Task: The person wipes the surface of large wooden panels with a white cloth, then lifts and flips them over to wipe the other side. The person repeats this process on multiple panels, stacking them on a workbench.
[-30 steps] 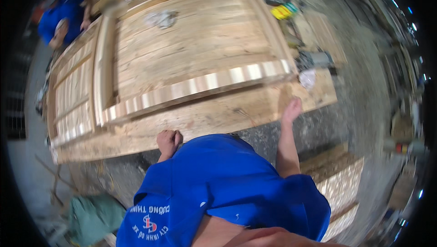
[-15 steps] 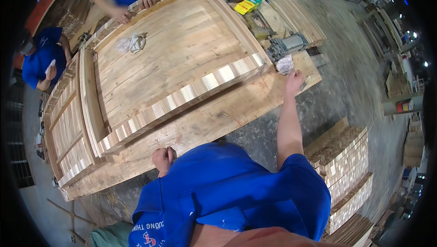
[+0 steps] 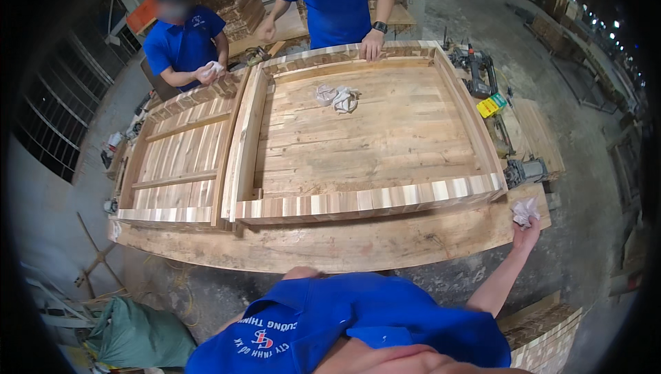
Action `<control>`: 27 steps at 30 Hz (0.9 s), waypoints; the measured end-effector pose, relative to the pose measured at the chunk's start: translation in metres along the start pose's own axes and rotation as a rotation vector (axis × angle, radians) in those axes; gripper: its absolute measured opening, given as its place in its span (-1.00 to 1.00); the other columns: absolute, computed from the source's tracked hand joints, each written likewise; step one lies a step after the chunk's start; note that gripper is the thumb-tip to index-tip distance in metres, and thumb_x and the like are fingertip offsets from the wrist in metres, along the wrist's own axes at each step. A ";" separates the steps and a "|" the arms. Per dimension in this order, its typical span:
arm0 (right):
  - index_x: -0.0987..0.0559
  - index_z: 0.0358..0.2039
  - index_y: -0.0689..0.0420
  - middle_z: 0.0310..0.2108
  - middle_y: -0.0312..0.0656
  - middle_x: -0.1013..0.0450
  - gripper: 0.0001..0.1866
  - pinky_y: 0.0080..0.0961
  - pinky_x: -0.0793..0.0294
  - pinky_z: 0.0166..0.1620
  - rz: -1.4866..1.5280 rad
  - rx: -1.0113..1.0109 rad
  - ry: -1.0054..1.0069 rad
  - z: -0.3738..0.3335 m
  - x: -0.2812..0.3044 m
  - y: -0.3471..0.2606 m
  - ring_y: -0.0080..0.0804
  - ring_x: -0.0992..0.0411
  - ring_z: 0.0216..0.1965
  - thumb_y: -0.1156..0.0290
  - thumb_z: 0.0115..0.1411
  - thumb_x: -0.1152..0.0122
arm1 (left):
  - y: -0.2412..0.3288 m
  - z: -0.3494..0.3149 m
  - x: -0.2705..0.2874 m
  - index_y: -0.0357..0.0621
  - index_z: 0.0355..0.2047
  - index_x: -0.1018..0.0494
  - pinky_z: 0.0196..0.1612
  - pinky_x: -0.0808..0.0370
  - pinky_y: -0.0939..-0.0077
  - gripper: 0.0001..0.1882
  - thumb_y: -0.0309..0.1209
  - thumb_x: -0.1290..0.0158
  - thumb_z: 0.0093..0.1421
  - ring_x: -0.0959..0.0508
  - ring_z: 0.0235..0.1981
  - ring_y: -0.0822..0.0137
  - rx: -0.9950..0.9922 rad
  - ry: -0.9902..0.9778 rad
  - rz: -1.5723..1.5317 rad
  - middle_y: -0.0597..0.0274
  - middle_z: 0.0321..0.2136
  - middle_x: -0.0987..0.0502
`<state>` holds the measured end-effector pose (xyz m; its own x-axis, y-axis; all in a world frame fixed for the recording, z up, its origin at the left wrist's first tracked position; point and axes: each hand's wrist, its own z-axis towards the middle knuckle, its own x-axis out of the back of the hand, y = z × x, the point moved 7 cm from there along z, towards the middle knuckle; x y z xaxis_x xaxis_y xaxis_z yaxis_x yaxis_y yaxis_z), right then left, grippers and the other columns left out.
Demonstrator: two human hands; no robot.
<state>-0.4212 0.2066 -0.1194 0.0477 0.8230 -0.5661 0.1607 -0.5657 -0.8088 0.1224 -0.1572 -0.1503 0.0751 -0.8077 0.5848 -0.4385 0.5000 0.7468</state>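
Observation:
My right hand (image 3: 527,233), at the right end of the workbench (image 3: 385,236), grips a crumpled whitish rag (image 3: 525,211). My left hand (image 3: 303,273) shows only as a sliver at the bench's near edge, its fingers hidden behind my blue shirt. Between me and the co-workers lies a large wooden frame panel (image 3: 365,198) with a striped, block-built edge and a slatted inner surface. Two crumpled pale rags (image 3: 337,98) rest on that inner surface. A smaller wooden panel (image 3: 180,180) with crossbars adjoins it on the left.
Across the panels stand two co-workers in blue shirts, one (image 3: 337,2) touching the far rim, the other (image 3: 184,40) holding a white rag. Nail guns (image 3: 527,171) and a yellow-green box (image 3: 491,105) sit along the right. A green sack (image 3: 138,333) is at lower left; stacked wood (image 3: 551,339) at lower right.
My view has swung left, so the panels appear farther right and more level. My right hand has closed on the rag beside it. The far co-worker's one hand has lifted off the panel rim.

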 end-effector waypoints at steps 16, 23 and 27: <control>-0.29 0.12 0.17 -0.36 -0.28 -0.26 -0.53 -0.60 -0.15 -0.39 0.573 -0.411 -0.559 -0.334 -0.281 0.174 -0.54 -0.11 -0.44 0.35 0.22 -0.09 | -0.351 -0.333 0.165 -0.19 -0.47 -0.52 -0.28 -0.52 0.18 -0.64 -0.09 -0.09 0.04 -0.59 -0.35 -0.05 0.745 -0.144 0.315 -0.08 -0.47 -0.57; -0.29 0.14 0.08 -0.29 -0.13 -0.32 -0.47 -0.29 -0.50 -0.33 0.309 -0.846 -0.492 -0.499 -0.333 0.291 -0.26 -0.33 -0.27 0.34 0.13 -0.11 | -0.396 -0.405 0.156 -0.17 -0.19 -0.56 -0.13 -0.51 0.26 -0.55 -0.10 -0.12 0.00 -0.58 -0.17 0.00 0.899 0.009 0.016 -0.09 -0.24 -0.59; -0.18 0.25 -0.03 0.07 0.05 -0.32 -0.26 -0.11 -0.66 -0.27 0.289 -0.825 -0.780 -0.568 -0.358 0.297 0.09 -0.36 0.05 0.41 0.01 -0.16 | -0.423 -0.455 0.136 -0.15 -0.19 -0.57 -0.13 -0.51 0.26 -0.56 -0.10 -0.11 0.02 -0.60 -0.18 0.05 0.835 -0.015 0.035 -0.06 -0.25 -0.60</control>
<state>0.1691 -0.2261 -0.0663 -0.3846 0.2515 -0.8881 0.8473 -0.2854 -0.4478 0.7252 -0.3362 -0.2425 0.0394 -0.8032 0.5944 -0.9604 0.1338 0.2445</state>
